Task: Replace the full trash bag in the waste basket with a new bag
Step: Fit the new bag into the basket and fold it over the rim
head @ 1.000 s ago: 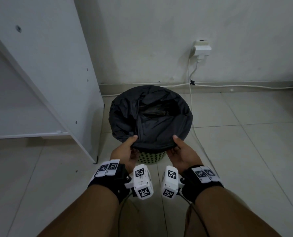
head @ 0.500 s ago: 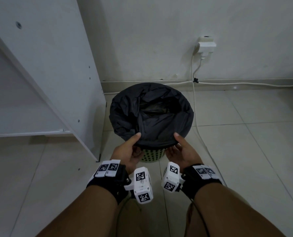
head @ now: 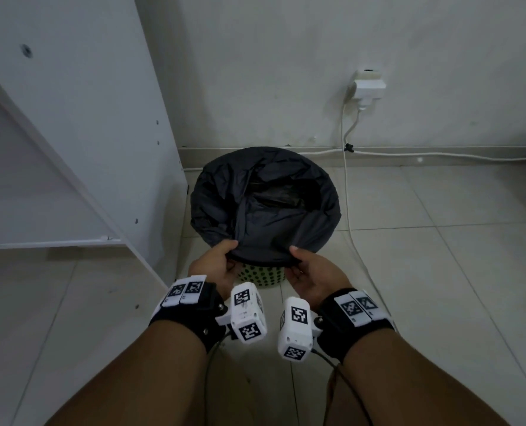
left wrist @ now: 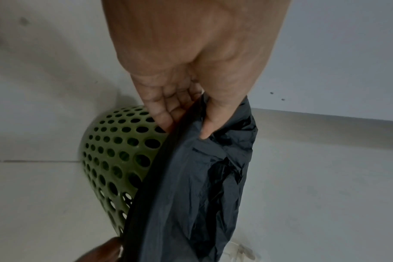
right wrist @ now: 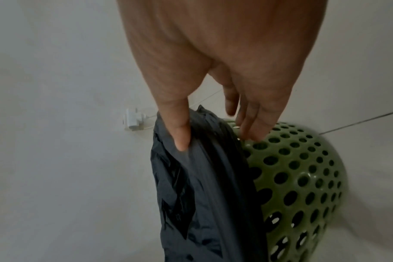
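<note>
A green perforated waste basket (head: 261,275) (left wrist: 115,152) (right wrist: 298,177) stands on the tiled floor, lined with a black trash bag (head: 264,207) (left wrist: 198,177) (right wrist: 204,186) folded over its rim. My left hand (head: 217,262) (left wrist: 186,122) pinches the near-left edge of the bag, thumb on top and fingers under the fold. My right hand (head: 301,265) (right wrist: 213,134) pinches the near-right edge the same way, its fingers touching the basket wall. What lies inside the bag is dark and hard to make out.
A white cabinet panel (head: 102,149) rises close on the left of the basket. A wall socket with a plug (head: 367,87) sits behind, and its white cable (head: 352,241) runs down across the floor just right of the basket. Open tiled floor lies to the right.
Both hands have stayed on the near rim of the bag, and their thumbs have pressed further onto the fold. The basket has not moved.
</note>
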The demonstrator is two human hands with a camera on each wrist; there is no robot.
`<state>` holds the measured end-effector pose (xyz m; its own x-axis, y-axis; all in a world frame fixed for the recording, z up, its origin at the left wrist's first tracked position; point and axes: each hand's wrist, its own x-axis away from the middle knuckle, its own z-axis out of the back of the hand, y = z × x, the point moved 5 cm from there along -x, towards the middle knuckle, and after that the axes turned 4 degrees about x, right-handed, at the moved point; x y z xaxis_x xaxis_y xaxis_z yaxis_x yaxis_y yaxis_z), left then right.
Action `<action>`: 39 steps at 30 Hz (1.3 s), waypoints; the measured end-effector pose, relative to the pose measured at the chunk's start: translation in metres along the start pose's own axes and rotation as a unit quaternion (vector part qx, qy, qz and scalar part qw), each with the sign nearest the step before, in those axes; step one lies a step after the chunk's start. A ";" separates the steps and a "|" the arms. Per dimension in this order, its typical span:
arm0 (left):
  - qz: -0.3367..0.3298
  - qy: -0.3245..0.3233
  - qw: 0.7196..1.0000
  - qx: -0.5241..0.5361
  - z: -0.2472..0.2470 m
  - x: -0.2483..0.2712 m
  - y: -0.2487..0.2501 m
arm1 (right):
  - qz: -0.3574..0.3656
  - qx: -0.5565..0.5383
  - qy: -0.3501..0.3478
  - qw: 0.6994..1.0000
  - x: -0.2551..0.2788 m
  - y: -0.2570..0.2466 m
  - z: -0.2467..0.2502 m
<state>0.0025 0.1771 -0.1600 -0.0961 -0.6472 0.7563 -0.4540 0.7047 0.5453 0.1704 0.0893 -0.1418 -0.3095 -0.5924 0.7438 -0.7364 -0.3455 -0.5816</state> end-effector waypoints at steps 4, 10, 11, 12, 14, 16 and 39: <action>-0.001 -0.019 1.000 -0.019 -0.002 0.003 0.012 | 0.005 0.001 0.000 1.000 -0.005 -0.017 0.013; -0.023 -0.028 0.999 -0.038 -0.005 0.000 0.016 | -0.019 -0.047 -0.017 0.999 -0.010 -0.030 0.012; -0.028 -0.024 0.999 -0.035 -0.005 -0.002 0.017 | -0.024 -0.042 -0.015 0.999 -0.008 -0.030 0.010; -0.036 -0.012 0.999 -0.032 -0.003 -0.005 0.018 | -0.030 -0.032 -0.013 0.999 -0.007 -0.029 0.008; -0.047 0.012 0.999 -0.020 0.001 -0.007 0.017 | -0.047 -0.011 -0.006 0.999 -0.005 -0.027 0.005; -0.051 0.011 0.999 -0.009 0.000 -0.004 0.009 | -0.051 -0.019 -0.009 0.999 -0.003 -0.023 0.000; -0.081 -0.053 0.995 -0.035 0.002 -0.009 0.017 | -0.030 -0.148 -0.049 0.987 0.009 -0.010 0.004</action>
<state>-0.0065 0.1946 -0.1587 -0.1215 -0.7787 0.6155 -0.4086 0.6044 0.6839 0.1770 0.0847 -0.1309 -0.2104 -0.6495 0.7306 -0.9002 -0.1627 -0.4039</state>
